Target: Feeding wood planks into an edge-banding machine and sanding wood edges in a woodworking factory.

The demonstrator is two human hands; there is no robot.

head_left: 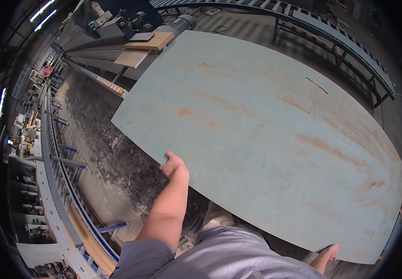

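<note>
A large flat pale green board (238,139) spreads out in front of me, its top streaked with brown stains and scuffs. My left hand (175,165) grips its near edge toward the left corner, with the thumb over the top and fingers curled at the rim. Far to the right, my right hand (334,252) is closed on the same edge close to the right corner; its fingers are partly hidden. A thin dark stick-like piece or mark (316,85) shows on the board's far right part. What holds the board up from below is hidden.
Behind the board runs a roller conveyor (298,21). A machine with a motor (182,23) and wooden pieces (152,41) stands at the far left. Along the left lies another long conveyor (52,139), with a person (47,69) in the distance. Debris covers the dark floor (103,125).
</note>
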